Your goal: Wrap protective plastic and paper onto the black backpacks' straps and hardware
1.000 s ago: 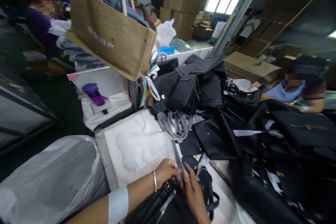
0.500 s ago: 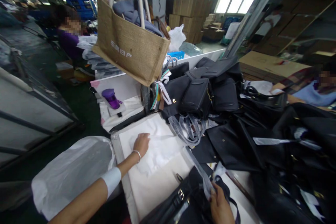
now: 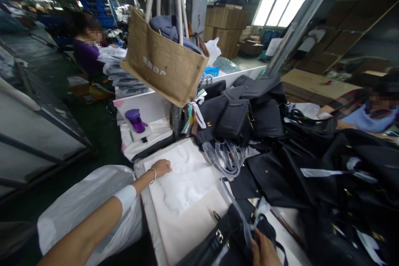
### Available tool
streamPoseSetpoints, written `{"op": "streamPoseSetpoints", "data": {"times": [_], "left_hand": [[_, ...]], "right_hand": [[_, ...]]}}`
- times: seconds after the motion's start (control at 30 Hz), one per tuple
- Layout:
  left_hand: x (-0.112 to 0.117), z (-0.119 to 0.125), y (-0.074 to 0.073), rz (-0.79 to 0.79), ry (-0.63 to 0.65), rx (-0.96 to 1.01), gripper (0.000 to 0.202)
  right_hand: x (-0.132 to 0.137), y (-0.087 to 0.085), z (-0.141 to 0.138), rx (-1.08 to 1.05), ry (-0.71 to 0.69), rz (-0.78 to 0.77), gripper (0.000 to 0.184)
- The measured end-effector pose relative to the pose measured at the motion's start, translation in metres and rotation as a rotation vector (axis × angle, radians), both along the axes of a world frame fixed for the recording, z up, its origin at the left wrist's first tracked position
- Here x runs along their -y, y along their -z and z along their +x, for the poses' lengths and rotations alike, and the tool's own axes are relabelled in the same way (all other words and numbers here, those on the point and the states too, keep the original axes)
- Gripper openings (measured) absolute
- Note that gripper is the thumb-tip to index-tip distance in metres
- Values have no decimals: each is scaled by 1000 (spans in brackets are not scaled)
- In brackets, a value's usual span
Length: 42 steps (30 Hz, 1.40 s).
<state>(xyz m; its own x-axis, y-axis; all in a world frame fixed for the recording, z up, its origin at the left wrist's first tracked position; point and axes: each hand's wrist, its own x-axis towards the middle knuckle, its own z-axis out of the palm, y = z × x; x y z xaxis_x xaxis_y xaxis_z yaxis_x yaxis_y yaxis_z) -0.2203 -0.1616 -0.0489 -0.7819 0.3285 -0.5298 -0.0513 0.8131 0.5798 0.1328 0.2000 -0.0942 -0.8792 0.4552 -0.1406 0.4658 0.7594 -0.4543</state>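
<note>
My left hand (image 3: 162, 168), with a band at the wrist, is closed at the left edge of a thin white sheet (image 3: 190, 185); its fingertips are curled and seem to pinch the sheet. The sheet lies on a pale padded work surface (image 3: 174, 232). At the lower right my right hand (image 3: 264, 249) grips a plastic-wrapped strap (image 3: 241, 216) of a black handbag (image 3: 205, 249). That bag has gold buckles and runs off the bottom edge of the view.
Black bags (image 3: 237, 120) are piled behind and to the right. A large white plastic sack (image 3: 90, 199) stands at the left. A tan tote (image 3: 168, 58) hangs ahead, near a purple cup (image 3: 136, 120). Co-workers sit at far left and right.
My left hand has slid a little left across the white sheet. My right hand keeps its grip on the strap and sits slightly lower in view. The view has tilted slightly up.
</note>
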Motion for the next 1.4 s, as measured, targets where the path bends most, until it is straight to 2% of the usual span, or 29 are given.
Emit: {"op": "streamPoseSetpoints", "data": {"times": [0.1, 0.2, 0.27, 0.33, 0.4, 0.43, 0.5, 0.6, 0.7, 0.77, 0.87, 1.0, 1.1, 1.23, 1.4], "left_hand": [[-1, 9, -15, 192, -29, 78, 21], [-11, 34, -31, 420, -60, 237, 23], [-21, 58, -40, 571, -78, 359, 23], [-33, 81, -44, 686, -100, 467, 25], [-44, 100, -45, 755, -131, 555, 31], [-48, 108, -44, 774, -146, 591, 36], [-53, 118, -39, 786, -175, 643, 43], [-55, 129, -27, 741, -219, 657, 46], [-55, 139, -18, 685, -293, 582, 47], [-58, 147, -16, 676, -347, 514, 49], [-63, 159, -20, 706, -388, 456, 48], [-61, 167, -31, 752, -326, 547, 43], [-56, 168, -36, 760, -273, 659, 42], [-58, 171, -38, 743, -223, 758, 41], [-61, 185, -35, 676, -208, 750, 42]], "right_hand": [[9, -21, -5, -113, 6, 97, 43], [42, -56, -22, -295, 50, 90, 42], [76, -77, -37, -326, 64, -90, 41], [112, -89, -51, -243, 51, -400, 39], [143, -93, -60, -196, 52, -688, 42], [154, -93, -63, -187, 59, -786, 43], [165, -90, -63, -191, 79, -884, 45], [162, -86, -53, -192, 93, -902, 44], [153, -87, -44, -187, 100, -855, 42], [155, -89, -45, -189, 98, -830, 41], [167, -93, -52, -185, 77, -873, 43], [175, -95, -54, -203, 15, -877, 41], [163, -91, -43, -221, 76, -809, 42], [145, -88, -29, -209, 154, -751, 44], [155, -92, -19, -197, 107, -768, 41]]}}
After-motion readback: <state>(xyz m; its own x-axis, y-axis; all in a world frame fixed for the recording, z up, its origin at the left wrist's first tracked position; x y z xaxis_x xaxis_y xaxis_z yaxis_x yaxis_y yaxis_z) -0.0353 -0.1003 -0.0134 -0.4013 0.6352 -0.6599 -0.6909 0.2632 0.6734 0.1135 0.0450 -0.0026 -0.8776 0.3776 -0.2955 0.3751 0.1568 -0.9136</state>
